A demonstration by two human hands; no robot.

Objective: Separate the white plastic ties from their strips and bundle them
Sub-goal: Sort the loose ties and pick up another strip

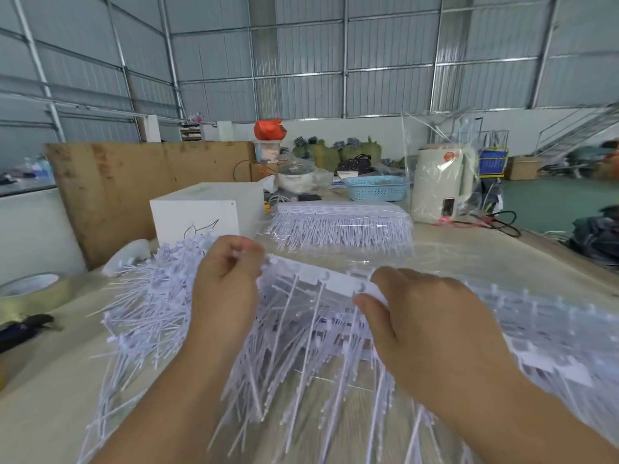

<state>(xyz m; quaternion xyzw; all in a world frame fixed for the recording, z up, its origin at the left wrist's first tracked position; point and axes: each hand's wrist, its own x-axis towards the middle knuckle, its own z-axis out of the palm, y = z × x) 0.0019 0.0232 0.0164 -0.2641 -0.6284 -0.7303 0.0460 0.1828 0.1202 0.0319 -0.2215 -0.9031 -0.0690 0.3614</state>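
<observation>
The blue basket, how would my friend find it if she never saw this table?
Start at the tall white kettle wrapped in clear plastic at the table's far right. Just left of it sits the light blue basket, behind the flat stack of white tie strips. It is the only blue thing with lattice holes in its sides.

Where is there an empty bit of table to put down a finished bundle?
Bare tabletop shows at the near left, between the brown roll of packing tape and the loose heap of white plastic ties. Another free patch lies at the far right, beyond the wrapped stack of tie strips. The middle, under the left hand and right hand, is crowded.
</observation>
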